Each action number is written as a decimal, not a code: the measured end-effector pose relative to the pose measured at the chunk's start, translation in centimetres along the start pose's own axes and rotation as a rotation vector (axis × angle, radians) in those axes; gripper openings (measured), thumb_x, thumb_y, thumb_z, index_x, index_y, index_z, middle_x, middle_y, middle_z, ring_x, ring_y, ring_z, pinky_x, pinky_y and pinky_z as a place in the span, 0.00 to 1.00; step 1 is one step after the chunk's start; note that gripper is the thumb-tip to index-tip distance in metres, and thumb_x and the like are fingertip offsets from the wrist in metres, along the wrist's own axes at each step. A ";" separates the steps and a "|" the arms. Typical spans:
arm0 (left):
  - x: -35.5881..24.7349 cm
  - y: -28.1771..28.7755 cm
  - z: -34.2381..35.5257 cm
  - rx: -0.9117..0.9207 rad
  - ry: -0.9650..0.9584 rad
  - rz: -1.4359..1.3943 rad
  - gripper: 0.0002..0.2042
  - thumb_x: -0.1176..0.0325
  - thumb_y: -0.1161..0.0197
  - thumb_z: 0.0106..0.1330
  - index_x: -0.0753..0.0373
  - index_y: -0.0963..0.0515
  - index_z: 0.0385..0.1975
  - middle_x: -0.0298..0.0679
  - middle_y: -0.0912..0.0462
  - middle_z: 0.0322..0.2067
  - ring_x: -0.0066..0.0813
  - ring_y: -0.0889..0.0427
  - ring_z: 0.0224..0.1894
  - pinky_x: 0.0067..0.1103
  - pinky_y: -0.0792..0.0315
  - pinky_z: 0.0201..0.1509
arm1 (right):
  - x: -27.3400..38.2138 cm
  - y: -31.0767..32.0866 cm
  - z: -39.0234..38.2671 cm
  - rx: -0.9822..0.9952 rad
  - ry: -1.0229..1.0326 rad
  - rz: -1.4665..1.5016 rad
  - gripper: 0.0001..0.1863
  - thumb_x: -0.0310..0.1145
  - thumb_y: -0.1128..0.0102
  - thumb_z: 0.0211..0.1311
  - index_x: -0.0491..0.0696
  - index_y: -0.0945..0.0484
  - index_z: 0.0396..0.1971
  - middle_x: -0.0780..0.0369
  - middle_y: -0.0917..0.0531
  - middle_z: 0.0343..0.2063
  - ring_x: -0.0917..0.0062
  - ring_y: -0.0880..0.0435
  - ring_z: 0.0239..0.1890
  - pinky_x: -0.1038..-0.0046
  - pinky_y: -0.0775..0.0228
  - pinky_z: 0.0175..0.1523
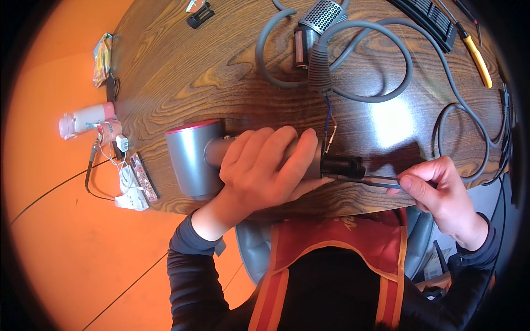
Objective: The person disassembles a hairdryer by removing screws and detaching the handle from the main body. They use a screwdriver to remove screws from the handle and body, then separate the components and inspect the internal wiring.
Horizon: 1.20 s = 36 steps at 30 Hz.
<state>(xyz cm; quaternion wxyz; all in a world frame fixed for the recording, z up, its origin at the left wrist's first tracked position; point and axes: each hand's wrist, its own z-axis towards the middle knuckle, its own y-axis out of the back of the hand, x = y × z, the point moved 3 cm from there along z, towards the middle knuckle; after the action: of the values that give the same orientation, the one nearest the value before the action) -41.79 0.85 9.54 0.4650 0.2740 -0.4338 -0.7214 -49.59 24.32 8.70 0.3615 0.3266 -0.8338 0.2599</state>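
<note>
Grey, pink-rimmed hair dryer point(193, 160) at the near side of the wooden table point(182, 71) — left hand point(264, 166) wrapped around its handle point(217, 152), right hand point(440, 190) nearly closed, pinching a slim metal tool point(382, 181) beside the black part point(343, 165) at the handle's end

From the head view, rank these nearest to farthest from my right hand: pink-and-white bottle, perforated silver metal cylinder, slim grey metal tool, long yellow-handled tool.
1. Slim grey metal tool: in your right hand.
2. Long yellow-handled tool: upper right.
3. Perforated silver metal cylinder: top, right of centre.
4. Pink-and-white bottle: far left.
</note>
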 end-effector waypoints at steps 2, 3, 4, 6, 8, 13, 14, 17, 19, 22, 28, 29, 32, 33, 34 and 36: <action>0.0 0.1 0.0 0.016 0.028 -0.007 0.24 0.50 0.33 0.43 0.61 0.23 0.35 0.37 0.25 0.28 0.29 0.25 0.24 0.19 0.31 0.25 | 0.5 -0.3 0.0 -0.059 0.133 -0.128 0.10 0.30 0.42 0.59 0.37 0.19 0.29 0.60 0.17 0.23 0.84 0.23 0.22 0.83 0.34 0.28; 0.0 0.1 0.0 0.026 0.039 -0.013 0.24 0.50 0.33 0.43 0.61 0.23 0.35 0.37 0.25 0.28 0.29 0.25 0.24 0.19 0.31 0.25 | 0.6 -0.5 -0.1 -0.071 0.187 -0.179 0.10 0.30 0.41 0.59 0.37 0.19 0.30 0.59 0.17 0.24 0.82 0.22 0.24 0.82 0.32 0.30; 0.1 0.2 0.1 0.024 0.041 -0.016 0.24 0.50 0.33 0.43 0.61 0.22 0.35 0.37 0.25 0.28 0.29 0.25 0.24 0.19 0.31 0.25 | 0.9 -0.6 -0.3 -0.082 0.238 -0.231 0.10 0.30 0.41 0.59 0.37 0.20 0.31 0.58 0.17 0.24 0.81 0.20 0.26 0.81 0.31 0.32; 0.1 0.3 0.1 0.018 0.048 -0.016 0.23 0.51 0.33 0.42 0.62 0.22 0.35 0.37 0.25 0.27 0.30 0.25 0.23 0.20 0.31 0.25 | 1.1 -0.6 -0.6 -0.153 0.410 -0.339 0.10 0.30 0.38 0.54 0.38 0.19 0.32 0.61 0.21 0.19 0.81 0.26 0.20 0.81 0.37 0.26; 0.2 0.4 0.2 0.019 0.043 -0.013 0.24 0.51 0.33 0.42 0.62 0.22 0.35 0.37 0.25 0.28 0.30 0.25 0.23 0.20 0.31 0.25 | 1.0 -0.4 -0.7 -0.168 0.491 -0.563 0.11 0.30 0.36 0.52 0.39 0.19 0.33 0.63 0.24 0.16 0.82 0.29 0.17 0.80 0.42 0.23; 0.2 0.4 0.2 0.026 0.053 -0.017 0.24 0.52 0.32 0.41 0.62 0.22 0.35 0.37 0.24 0.28 0.30 0.25 0.23 0.20 0.31 0.25 | 0.9 -0.6 -0.2 -0.197 0.655 -0.548 0.11 0.27 0.34 0.51 0.40 0.18 0.34 0.63 0.21 0.18 0.83 0.32 0.15 0.80 0.43 0.20; 0.3 0.4 0.2 0.024 0.054 -0.018 0.24 0.53 0.32 0.41 0.62 0.22 0.35 0.37 0.24 0.28 0.30 0.25 0.24 0.20 0.31 0.25 | 1.0 -0.7 -0.1 -0.213 0.645 -0.508 0.10 0.27 0.35 0.52 0.40 0.18 0.34 0.63 0.21 0.18 0.84 0.32 0.15 0.81 0.43 0.20; 0.3 0.4 0.2 0.012 0.048 -0.018 0.25 0.53 0.31 0.40 0.62 0.23 0.36 0.37 0.25 0.28 0.30 0.25 0.23 0.20 0.31 0.25 | 1.0 -1.1 0.3 -0.121 0.315 -0.106 0.12 0.33 0.39 0.57 0.37 0.20 0.34 0.64 0.25 0.17 0.86 0.29 0.19 0.81 0.40 0.24; 0.3 0.3 0.2 0.015 0.041 -0.021 0.25 0.53 0.31 0.40 0.62 0.23 0.37 0.37 0.25 0.28 0.30 0.25 0.23 0.19 0.31 0.25 | 1.4 -0.8 0.3 -0.012 0.095 -0.123 0.13 0.33 0.41 0.59 0.36 0.20 0.34 0.64 0.24 0.18 0.87 0.28 0.20 0.82 0.38 0.25; 0.3 0.2 0.1 0.027 0.038 -0.029 0.26 0.52 0.31 0.39 0.62 0.23 0.37 0.37 0.25 0.28 0.30 0.25 0.23 0.19 0.32 0.25 | 1.4 -0.7 0.2 -0.021 0.122 -0.139 0.10 0.29 0.41 0.59 0.36 0.20 0.34 0.64 0.22 0.19 0.87 0.28 0.20 0.82 0.37 0.25; 0.4 0.4 0.1 0.022 0.064 -0.027 0.27 0.52 0.30 0.39 0.62 0.23 0.38 0.37 0.25 0.28 0.30 0.25 0.23 0.19 0.32 0.25 | 1.0 -0.8 -0.2 -0.171 0.530 -0.478 0.09 0.25 0.35 0.52 0.39 0.19 0.34 0.60 0.21 0.19 0.83 0.25 0.20 0.81 0.37 0.24; 0.4 0.5 0.1 0.023 0.065 -0.031 0.27 0.52 0.30 0.39 0.62 0.23 0.38 0.36 0.25 0.28 0.30 0.25 0.23 0.19 0.32 0.25 | 1.4 -0.8 -0.2 -0.166 0.583 -0.540 0.10 0.26 0.35 0.51 0.39 0.19 0.35 0.60 0.21 0.18 0.82 0.25 0.20 0.81 0.37 0.24; 0.5 0.5 0.1 0.024 0.064 -0.035 0.26 0.52 0.29 0.39 0.62 0.23 0.38 0.36 0.25 0.28 0.29 0.25 0.24 0.19 0.32 0.25 | 2.4 -1.1 0.0 -0.183 0.591 -0.537 0.12 0.30 0.37 0.54 0.39 0.19 0.36 0.62 0.23 0.17 0.84 0.27 0.18 0.81 0.39 0.23; 0.5 0.5 0.2 0.025 0.067 -0.035 0.26 0.52 0.29 0.39 0.62 0.23 0.38 0.36 0.25 0.28 0.29 0.25 0.24 0.19 0.32 0.25 | 2.7 -1.3 0.1 -0.144 0.560 -0.505 0.13 0.33 0.37 0.56 0.39 0.20 0.37 0.64 0.24 0.17 0.85 0.28 0.18 0.81 0.39 0.23; 0.4 0.5 0.2 0.027 0.062 -0.031 0.26 0.52 0.29 0.39 0.62 0.23 0.38 0.36 0.25 0.28 0.29 0.25 0.24 0.19 0.32 0.25 | 2.7 -0.9 0.3 -0.116 0.345 -0.408 0.13 0.31 0.37 0.56 0.38 0.20 0.37 0.63 0.23 0.17 0.85 0.27 0.19 0.81 0.38 0.24; 0.4 0.4 0.2 0.033 0.059 -0.024 0.26 0.53 0.29 0.39 0.62 0.23 0.38 0.36 0.25 0.28 0.29 0.25 0.24 0.19 0.32 0.25 | 1.8 -0.3 0.2 -0.003 -0.167 -0.256 0.13 0.29 0.37 0.56 0.37 0.21 0.38 0.61 0.22 0.17 0.85 0.25 0.21 0.82 0.35 0.25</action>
<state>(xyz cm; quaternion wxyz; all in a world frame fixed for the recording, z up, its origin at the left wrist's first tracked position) -41.90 0.49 9.97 0.4643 0.3079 -0.4282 -0.7115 -50.46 23.33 10.03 0.3215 0.4502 -0.8129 0.1821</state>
